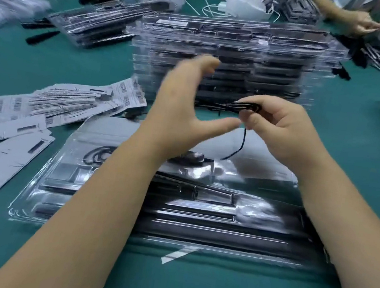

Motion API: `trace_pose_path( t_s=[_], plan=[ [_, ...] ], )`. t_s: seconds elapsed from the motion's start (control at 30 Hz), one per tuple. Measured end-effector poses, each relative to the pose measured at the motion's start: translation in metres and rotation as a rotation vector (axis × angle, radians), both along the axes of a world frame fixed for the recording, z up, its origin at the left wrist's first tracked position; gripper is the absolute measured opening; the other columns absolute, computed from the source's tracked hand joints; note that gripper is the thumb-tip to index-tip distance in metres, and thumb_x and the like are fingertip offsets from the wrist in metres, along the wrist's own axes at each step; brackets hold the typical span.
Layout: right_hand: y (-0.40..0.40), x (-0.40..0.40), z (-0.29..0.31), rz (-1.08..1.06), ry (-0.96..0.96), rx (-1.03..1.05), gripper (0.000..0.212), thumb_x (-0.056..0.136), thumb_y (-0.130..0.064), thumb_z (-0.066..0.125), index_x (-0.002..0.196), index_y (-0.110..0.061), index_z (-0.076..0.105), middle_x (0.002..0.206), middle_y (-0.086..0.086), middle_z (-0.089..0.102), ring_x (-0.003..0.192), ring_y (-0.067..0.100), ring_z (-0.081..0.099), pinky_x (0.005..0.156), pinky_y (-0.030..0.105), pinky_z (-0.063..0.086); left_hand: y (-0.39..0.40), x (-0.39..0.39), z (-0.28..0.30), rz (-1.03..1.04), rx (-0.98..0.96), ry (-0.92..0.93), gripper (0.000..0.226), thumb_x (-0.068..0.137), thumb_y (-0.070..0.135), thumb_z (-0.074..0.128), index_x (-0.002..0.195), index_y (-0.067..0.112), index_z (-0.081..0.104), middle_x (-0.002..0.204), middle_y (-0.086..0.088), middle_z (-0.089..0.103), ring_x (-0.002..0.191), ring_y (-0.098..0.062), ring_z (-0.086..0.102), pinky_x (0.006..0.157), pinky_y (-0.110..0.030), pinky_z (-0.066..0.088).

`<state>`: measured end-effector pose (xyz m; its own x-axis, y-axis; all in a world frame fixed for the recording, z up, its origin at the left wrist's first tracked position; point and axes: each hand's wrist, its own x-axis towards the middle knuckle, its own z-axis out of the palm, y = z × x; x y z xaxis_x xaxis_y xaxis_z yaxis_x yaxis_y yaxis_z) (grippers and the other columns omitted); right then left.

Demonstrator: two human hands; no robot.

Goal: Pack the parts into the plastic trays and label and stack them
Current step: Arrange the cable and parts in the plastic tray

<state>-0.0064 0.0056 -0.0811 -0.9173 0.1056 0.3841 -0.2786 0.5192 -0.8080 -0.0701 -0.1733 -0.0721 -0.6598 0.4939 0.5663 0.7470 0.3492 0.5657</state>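
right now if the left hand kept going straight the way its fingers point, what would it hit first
The left hand is open, fingers aimed away from the person, so it would probably meet the tall stack of packed trays first. Depth is blurred, so the gap is uncertain.

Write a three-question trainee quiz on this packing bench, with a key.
1. True or false: the right hand pinches a coiled black cable.
2. Where do the label sheets lie relative to the near tray? A) to its left B) to its right C) inside it
3. Fill in: the left hand is ____, gripping nothing.

Key: 1 true; 2 A; 3 open. The stack of filled trays stands behind both hands.
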Motion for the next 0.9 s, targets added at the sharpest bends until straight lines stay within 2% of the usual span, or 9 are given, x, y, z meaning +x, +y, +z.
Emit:
trace_pose_path(
  t_s=[0.07,0.13,0.2,0.27,0.33,0.4,0.6,0.77,0.9],
  plan=[
    [-0.003,0.000,0.000,0.052,0.018,-0.079,0.026,0.084,-0.012,0.063,0.101,-0.033,0.062,0.098,-0.008,0.066,0.087,0.010,0.064,0.082,0.024,0.052,0.008,0.004,-0.005,-0.037,-0.183,-0.031,0.029,0.086,0.043,0.064,0.104,0.021,0.065,0.089,0.010,0.065,0.085,-0.009,0.059,0.074,-0.022,0.043],
    [0.003,-0.002,0.001,0.007,-0.020,-0.234,0.037,0.080,-0.012,0.063,0.108,-0.034,0.059,0.109,-0.008,0.062,0.091,0.009,0.064,0.083,0.024,0.053,0.014,0.003,-0.009,-0.011,-0.126,-0.121,0.028,0.091,0.041,0.058,0.081,0.017,0.065,0.062,0.008,0.057,0.061,-0.007,0.053,0.060,-0.027,0.040],
    [0.010,-0.006,-0.001,-0.157,-0.128,-0.210,0.037,0.082,-0.009,0.061,0.109,-0.035,0.060,0.110,-0.009,0.062,0.086,0.008,0.062,0.077,0.019,0.051,0.014,0.000,-0.006,0.010,0.111,-0.290,0.034,0.090,0.041,0.055,0.072,0.012,0.058,0.053,0.009,0.044,0.052,-0.009,0.041,0.056,-0.030,0.036],
    [0.013,-0.008,-0.006,-0.247,-0.323,-0.002,0.025,0.085,-0.010,0.058,0.101,-0.028,0.067,0.089,-0.013,0.066,0.067,0.002,0.057,0.060,0.013,0.047,0.010,-0.005,0.000,-0.030,0.406,-0.507,0.032,0.088,0.041,0.052,0.070,0.016,0.058,0.051,0.012,0.041,0.047,-0.008,0.036,0.053,-0.027,0.035],
    [0.008,-0.009,-0.009,-0.175,-0.508,0.136,0.012,0.086,-0.016,0.063,0.087,-0.023,0.073,0.068,-0.008,0.068,0.056,0.003,0.054,0.055,0.018,0.049,0.006,-0.010,0.004,-0.127,0.655,-0.750,0.028,0.092,0.040,0.049,0.075,0.019,0.057,0.046,0.012,0.037,0.041,-0.008,0.030,0.046,-0.022,0.032],
    [0.004,-0.007,-0.007,-0.095,-0.540,0.121,0.018,0.086,-0.015,0.060,0.079,-0.023,0.075,0.068,-0.002,0.070,0.055,0.007,0.055,0.057,0.023,0.050,0.006,-0.011,0.006,-0.187,0.751,-0.915,0.026,0.098,0.038,0.044,0.084,0.020,0.056,0.047,0.009,0.039,0.041,-0.009,0.028,0.044,-0.021,0.031],
    [0.007,-0.005,-0.001,-0.018,-0.345,-0.211,0.028,0.093,-0.007,0.049,0.086,-0.024,0.071,0.068,-0.008,0.068,0.058,0.004,0.054,0.056,0.016,0.045,0.008,-0.009,0.002,-0.258,0.472,-1.099,0.026,0.100,0.030,0.042,0.089,0.020,0.064,0.067,0.004,0.064,0.057,-0.010,0.058,0.056,-0.026,0.053],
    [0.008,-0.004,-0.001,-0.085,-0.223,-0.354,0.019,0.096,-0.015,0.052,0.089,-0.022,0.068,0.065,-0.008,0.067,0.061,0.011,0.057,0.058,0.021,0.046,0.017,-0.004,-0.006,-0.193,0.066,-0.930,0.024,0.099,0.015,0.044,0.089,0.018,0.066,0.073,0.004,0.063,0.060,-0.009,0.053,0.060,-0.019,0.047],
    [0.008,-0.005,-0.002,-0.202,-0.176,-0.389,0.007,0.093,-0.020,0.059,0.092,-0.019,0.066,0.063,-0.009,0.067,0.054,0.010,0.063,0.049,0.017,0.048,0.027,0.008,-0.010,-0.129,-0.194,-0.682,0.024,0.095,0.022,0.046,0.083,0.016,0.066,0.073,0.007,0.061,0.063,-0.010,0.049,0.061,-0.026,0.042]
  ],
)
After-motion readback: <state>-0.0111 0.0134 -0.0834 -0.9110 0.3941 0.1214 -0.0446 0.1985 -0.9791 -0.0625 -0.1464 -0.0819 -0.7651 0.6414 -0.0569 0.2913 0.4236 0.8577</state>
